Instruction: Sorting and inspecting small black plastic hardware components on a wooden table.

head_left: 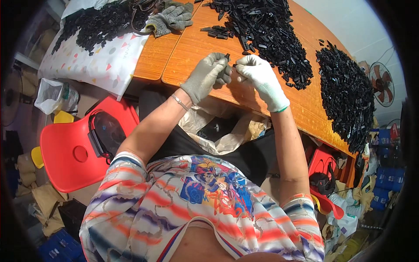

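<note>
The left hand [208, 75] pinches a small black part [227, 58] over the table [192, 48]; the right hand [258, 73] is clenched, its contents hidden. Three black heaps [345, 94], too many pieces to count.

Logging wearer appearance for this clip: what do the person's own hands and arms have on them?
Left hand wears a grey knit glove, with a thin bracelet at the wrist. Right hand wears a white knit glove with a green-edged cuff. Forearms are bare; short sleeves are striped in orange, white and blue.
</note>
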Motion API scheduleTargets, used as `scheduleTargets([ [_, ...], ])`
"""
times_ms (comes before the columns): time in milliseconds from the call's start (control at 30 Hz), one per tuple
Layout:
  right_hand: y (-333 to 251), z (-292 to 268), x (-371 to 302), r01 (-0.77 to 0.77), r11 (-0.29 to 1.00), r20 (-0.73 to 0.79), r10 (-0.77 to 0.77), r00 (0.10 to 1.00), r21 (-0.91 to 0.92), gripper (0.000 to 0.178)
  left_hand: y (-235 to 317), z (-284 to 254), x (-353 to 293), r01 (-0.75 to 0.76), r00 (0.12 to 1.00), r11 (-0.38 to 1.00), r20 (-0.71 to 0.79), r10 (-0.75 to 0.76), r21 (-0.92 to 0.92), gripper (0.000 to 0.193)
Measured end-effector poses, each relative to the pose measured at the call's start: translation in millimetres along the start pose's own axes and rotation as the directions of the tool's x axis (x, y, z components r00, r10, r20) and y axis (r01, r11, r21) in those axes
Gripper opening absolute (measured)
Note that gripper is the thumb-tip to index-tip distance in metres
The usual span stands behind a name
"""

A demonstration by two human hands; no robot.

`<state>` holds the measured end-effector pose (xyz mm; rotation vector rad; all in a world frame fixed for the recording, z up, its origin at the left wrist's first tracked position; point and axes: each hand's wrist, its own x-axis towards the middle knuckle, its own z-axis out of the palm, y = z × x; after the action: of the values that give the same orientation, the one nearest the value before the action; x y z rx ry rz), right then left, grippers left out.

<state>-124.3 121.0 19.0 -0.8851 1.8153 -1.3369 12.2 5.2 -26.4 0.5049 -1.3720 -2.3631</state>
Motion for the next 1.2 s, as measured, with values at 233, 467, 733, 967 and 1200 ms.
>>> scheduleTargets([
  [233,-6,9,-2,0.111,0.976,-0.068,-0.1,0.993,0.186,0.024,-8,5,0,-0.008,1.0,1.0,-0.022,0.007,-0.022,0.019],
  [467,6,17,1,0.268,0.963,-0.194,-0.261,0.946,0.01,0.025,-5,12,-3,-0.023,1.0,0.998,-0.016,0.024,0.061,0.023],
  [733,7,29,-2,0.157,0.965,-0.279,-0.213,0.936,-0.211,0.022,-2,20,-11,-0.035,0.997,0.998,-0.063,0.038,0.057,0.021],
  [967,-9,32,-16,0.216,0.687,-0.17,-0.447,0.878,-0.693,0.017,-7,28,-14,-0.046,0.985,0.993,-0.162,0.063,0.107,0.017],
  [1200,-6,32,-12,0.195,0.656,-0.092,-0.376,0.922,-0.729,0.014,-9,37,-13,0.021,0.966,0.994,-0.256,-0.047,-0.105,0.021],
])
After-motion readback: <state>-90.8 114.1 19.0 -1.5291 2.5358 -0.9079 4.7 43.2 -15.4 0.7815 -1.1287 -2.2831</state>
